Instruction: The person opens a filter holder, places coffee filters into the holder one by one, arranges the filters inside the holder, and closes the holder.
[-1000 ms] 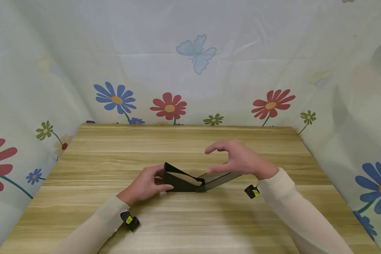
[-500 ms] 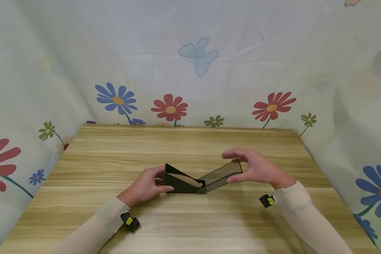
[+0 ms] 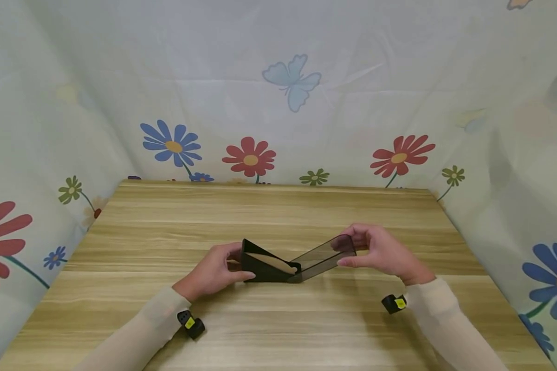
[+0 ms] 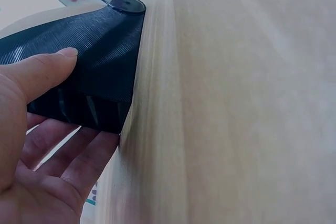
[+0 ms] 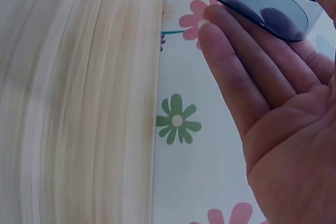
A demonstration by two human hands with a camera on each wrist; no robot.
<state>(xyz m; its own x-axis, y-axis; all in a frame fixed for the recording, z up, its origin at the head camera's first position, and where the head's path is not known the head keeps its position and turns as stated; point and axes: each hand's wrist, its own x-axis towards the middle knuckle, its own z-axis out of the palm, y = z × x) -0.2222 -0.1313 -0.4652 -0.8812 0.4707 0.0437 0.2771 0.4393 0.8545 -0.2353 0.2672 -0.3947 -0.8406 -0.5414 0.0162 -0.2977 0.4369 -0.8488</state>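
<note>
A black wedge-shaped box point(image 3: 265, 271) sits on the table in the head view, its smoky clear lid point(image 3: 322, 256) swung out to the right on a hinge. Inside the box shows the curved edge of a thin tan sheet point(image 3: 271, 262). My left hand point(image 3: 212, 272) grips the box's left end, thumb on the near side; the left wrist view shows the thumb flat on the ribbed black wall point(image 4: 100, 59) and fingers under its end. At the lid's raised free end, my right hand point(image 3: 384, 253) holds it between thumb and fingers; fingertips show through the plastic.
The wood-grain table point(image 3: 269, 330) spreads around the box. Behind and at both sides hangs a white curtain point(image 3: 204, 98) printed with flowers and a butterfly. Small black cameras, one on the left wrist point(image 3: 191, 324) and one on the right wrist point(image 3: 393, 303), sit below the sleeves.
My right hand has moved right and down from above the lid to its free end, and its fingers have closed onto it. The left hand and the box have stayed put.
</note>
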